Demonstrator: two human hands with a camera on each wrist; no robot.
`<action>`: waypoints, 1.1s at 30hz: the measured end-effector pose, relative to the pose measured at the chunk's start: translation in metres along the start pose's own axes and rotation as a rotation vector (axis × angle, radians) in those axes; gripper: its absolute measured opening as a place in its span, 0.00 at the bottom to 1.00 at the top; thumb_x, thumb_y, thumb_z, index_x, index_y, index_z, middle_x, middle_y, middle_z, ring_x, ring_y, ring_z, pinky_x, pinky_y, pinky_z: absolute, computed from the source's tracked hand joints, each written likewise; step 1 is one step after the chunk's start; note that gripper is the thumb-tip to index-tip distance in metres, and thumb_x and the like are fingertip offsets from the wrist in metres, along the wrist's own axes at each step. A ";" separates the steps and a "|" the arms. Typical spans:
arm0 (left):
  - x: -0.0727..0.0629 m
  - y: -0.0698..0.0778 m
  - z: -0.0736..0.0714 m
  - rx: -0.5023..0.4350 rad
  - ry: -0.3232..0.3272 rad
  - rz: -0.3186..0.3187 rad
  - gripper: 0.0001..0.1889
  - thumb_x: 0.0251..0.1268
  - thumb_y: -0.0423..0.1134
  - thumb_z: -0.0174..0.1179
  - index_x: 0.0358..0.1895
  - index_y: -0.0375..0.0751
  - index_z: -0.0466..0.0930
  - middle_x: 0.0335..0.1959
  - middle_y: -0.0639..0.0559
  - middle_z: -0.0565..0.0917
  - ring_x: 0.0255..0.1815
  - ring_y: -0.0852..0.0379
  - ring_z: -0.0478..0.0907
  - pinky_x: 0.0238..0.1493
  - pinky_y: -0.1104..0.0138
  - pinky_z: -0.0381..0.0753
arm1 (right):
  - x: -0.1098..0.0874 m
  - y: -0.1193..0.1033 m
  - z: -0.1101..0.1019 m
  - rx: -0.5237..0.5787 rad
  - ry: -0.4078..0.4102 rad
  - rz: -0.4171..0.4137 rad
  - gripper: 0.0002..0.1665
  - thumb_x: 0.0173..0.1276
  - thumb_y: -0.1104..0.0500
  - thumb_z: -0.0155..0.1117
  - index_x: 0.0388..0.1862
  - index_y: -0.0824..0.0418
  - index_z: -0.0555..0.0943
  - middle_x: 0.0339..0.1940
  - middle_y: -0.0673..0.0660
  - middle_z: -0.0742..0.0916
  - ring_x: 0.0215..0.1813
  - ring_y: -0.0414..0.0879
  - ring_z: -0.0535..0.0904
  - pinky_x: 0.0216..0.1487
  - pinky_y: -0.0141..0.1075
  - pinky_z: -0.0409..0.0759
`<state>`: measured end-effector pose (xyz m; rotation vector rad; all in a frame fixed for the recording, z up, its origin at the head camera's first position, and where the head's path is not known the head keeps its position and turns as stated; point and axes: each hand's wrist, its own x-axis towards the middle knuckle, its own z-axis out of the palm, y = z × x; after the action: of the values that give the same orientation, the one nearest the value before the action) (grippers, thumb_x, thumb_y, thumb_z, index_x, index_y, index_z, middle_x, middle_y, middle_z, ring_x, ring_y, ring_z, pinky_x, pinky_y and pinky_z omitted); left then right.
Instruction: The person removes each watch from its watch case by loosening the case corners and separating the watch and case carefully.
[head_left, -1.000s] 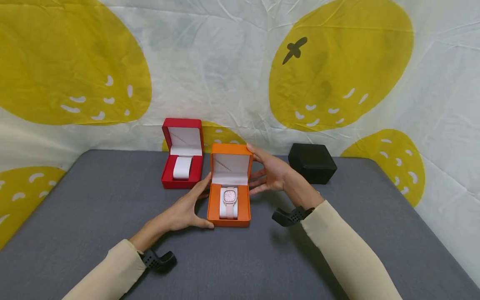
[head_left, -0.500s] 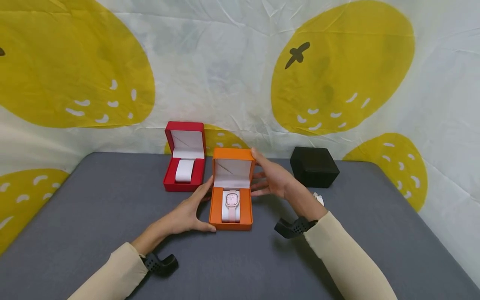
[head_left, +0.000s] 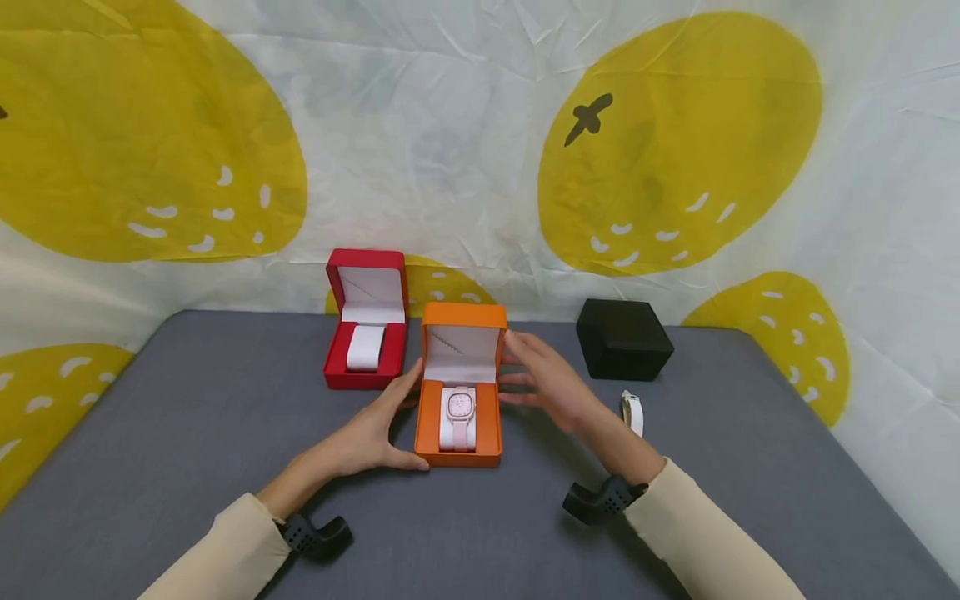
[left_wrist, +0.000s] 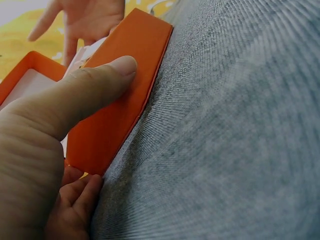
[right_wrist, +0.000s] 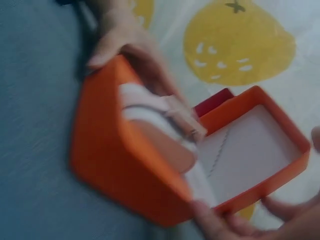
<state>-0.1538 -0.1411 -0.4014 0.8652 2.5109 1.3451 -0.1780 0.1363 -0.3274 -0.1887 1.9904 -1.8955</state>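
Observation:
An orange watch box (head_left: 489, 417) stands on the grey table with its lid raised. A pink square-faced watch (head_left: 460, 407) sits round the white cushion inside. My left hand (head_left: 367, 436) grips the box's left side, its thumb (left_wrist: 95, 90) on the front face near the corner. At the lid's right side, my right hand (head_left: 551, 383) has its fingers extended, and the thumb lies beside the lid's upper corner. In the right wrist view, the right fingers (right_wrist: 290, 215) are right at the box's side, and the watch's pink strap (right_wrist: 182, 117) shows.
A red watch box (head_left: 341, 367) stands open behind on the left, holding a white cushion. To the back right is a closed black box (head_left: 626, 340). A white-strapped watch (head_left: 633, 414) lies just beyond my right forearm. A patterned cloth (head_left: 435, 125) hangs behind the table.
My right thumb has come down from the top corner of the lid, and the right hand has shifted slightly right. More of the white-strapped watch shows. The left hand keeps its grip.

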 end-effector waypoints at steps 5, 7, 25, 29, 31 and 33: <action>-0.003 0.000 0.000 -0.005 -0.003 -0.004 0.64 0.43 0.50 0.77 0.77 0.56 0.35 0.75 0.48 0.51 0.66 0.49 0.63 0.64 0.51 0.66 | -0.010 0.014 0.000 0.051 -0.028 -0.090 0.39 0.73 0.42 0.51 0.74 0.62 0.56 0.69 0.66 0.65 0.64 0.65 0.67 0.57 0.49 0.75; -0.003 0.001 0.000 -0.005 -0.012 -0.016 0.64 0.43 0.51 0.76 0.77 0.57 0.34 0.75 0.50 0.50 0.66 0.50 0.63 0.64 0.53 0.66 | -0.014 0.019 0.000 0.064 -0.034 -0.116 0.37 0.74 0.45 0.51 0.73 0.62 0.56 0.70 0.66 0.65 0.65 0.65 0.66 0.57 0.50 0.75; -0.003 0.005 -0.002 -0.015 -0.042 -0.060 0.63 0.43 0.51 0.76 0.77 0.57 0.36 0.75 0.52 0.50 0.69 0.52 0.60 0.67 0.55 0.62 | -0.049 0.051 -0.001 -0.241 -0.144 -0.303 0.30 0.71 0.58 0.59 0.69 0.62 0.65 0.68 0.61 0.68 0.66 0.60 0.67 0.58 0.48 0.74; -0.006 0.006 -0.003 -0.050 -0.034 -0.069 0.60 0.45 0.50 0.75 0.77 0.57 0.40 0.73 0.51 0.53 0.69 0.50 0.59 0.67 0.53 0.61 | -0.048 0.062 0.000 -0.324 -0.142 -0.398 0.29 0.68 0.61 0.62 0.67 0.59 0.68 0.65 0.57 0.72 0.65 0.56 0.69 0.63 0.52 0.68; -0.007 0.005 -0.003 -0.073 -0.018 -0.055 0.58 0.47 0.50 0.75 0.77 0.56 0.42 0.72 0.52 0.55 0.69 0.50 0.60 0.67 0.52 0.61 | -0.046 0.067 0.000 -0.306 -0.135 -0.442 0.28 0.67 0.63 0.63 0.66 0.60 0.70 0.64 0.57 0.73 0.64 0.56 0.70 0.64 0.54 0.65; -0.009 0.005 -0.003 -0.099 0.012 -0.018 0.54 0.48 0.47 0.74 0.77 0.54 0.47 0.70 0.52 0.59 0.68 0.50 0.61 0.67 0.52 0.62 | -0.043 0.072 0.001 -0.279 -0.126 -0.475 0.27 0.66 0.65 0.63 0.64 0.62 0.71 0.64 0.58 0.73 0.63 0.55 0.70 0.62 0.53 0.68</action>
<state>-0.1457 -0.1455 -0.3969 0.8158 2.4317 1.4586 -0.1265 0.1568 -0.3902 -0.9057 2.2567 -1.7899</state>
